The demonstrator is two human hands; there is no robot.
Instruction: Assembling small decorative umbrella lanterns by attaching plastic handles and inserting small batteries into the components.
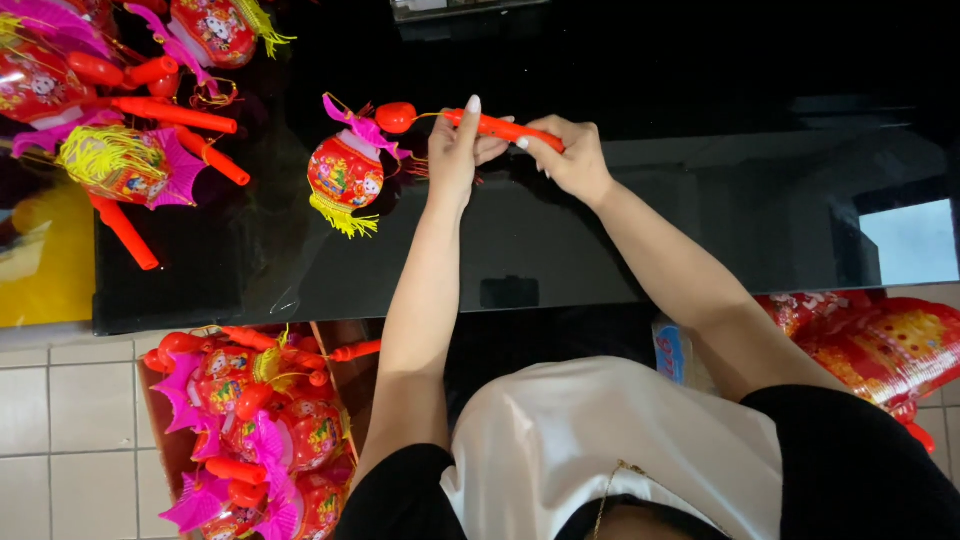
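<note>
Left hand [455,150]: my fingers closed on the red stick [500,128].
Right hand [565,155]: grips the stick's other end.
Lantern [345,175]: centre-left, on black desk [560,250].

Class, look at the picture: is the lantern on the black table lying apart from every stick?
No: the lantern hangs by a cord from the orange stick that both hands hold.

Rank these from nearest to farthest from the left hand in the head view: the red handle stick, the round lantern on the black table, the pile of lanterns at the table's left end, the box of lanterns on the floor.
1. Red handle stick: gripped by the left hand and the right hand.
2. Round lantern: just left, on the black table.
3. Pile of lanterns: table's far left end.
4. Box of lanterns: on the floor, below left.
</note>
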